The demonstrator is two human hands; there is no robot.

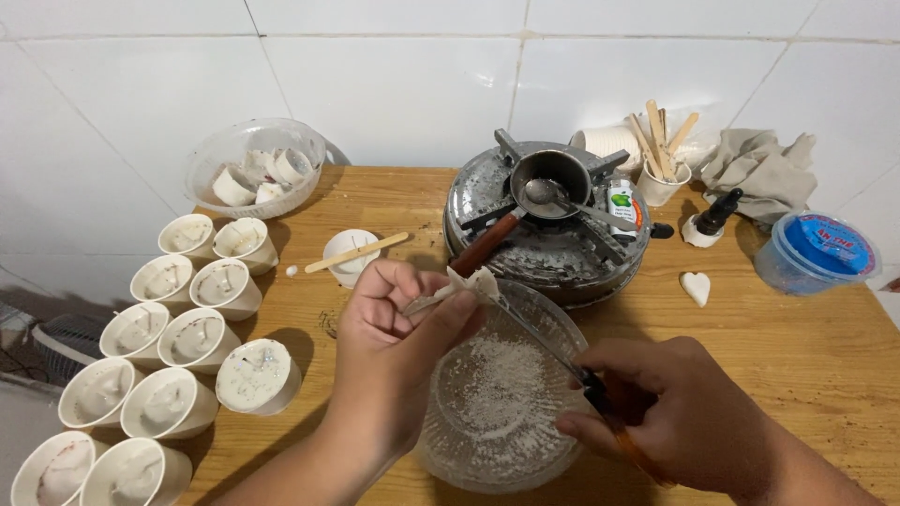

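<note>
1. Fingers [441, 314] of the left hand [389, 347] pinch a small white wax piece [473, 279] at mid-frame; the right hand [670, 412], lower right, is closed round the dark handle of a thin metal knife [534, 337].
2. Wooden table [806, 347]: it gives steady footing, so both wrists can stay low.
3. Clear glass bowl [450, 450], bottom centre: scraping directly above it should land the shavings inside.
4. White wax-filled cups [197, 342], left side: keeping flakes away from them seems wise.
5. Blade: short, light strokes away from the fingertips look safest.

Home candle-making corner, white tiled wall [394, 84], wooden table [806, 347], wax-filled cups [197, 339], gas burner [548, 225]
</note>
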